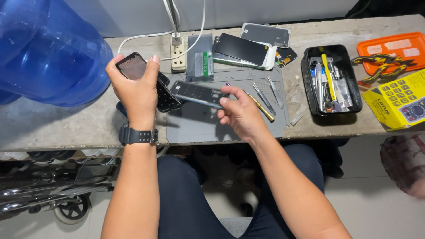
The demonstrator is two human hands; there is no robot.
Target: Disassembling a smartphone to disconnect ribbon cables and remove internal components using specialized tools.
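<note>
gripping a dark, glossy rectangular phone frame in left hand fingers; pinching a thin black perforated panel, motion-blurred, in right hand fingers above grey rubbery mat on rough concrete tabletop.

Both forearms are bare — no sleeves in view. A black wristwatch with a perforated strap circles the left wrist, and dark navy trousers cover the legs.

Left hand gripping dark phone frame, right hand pinching black panel, above grey mat
</note>
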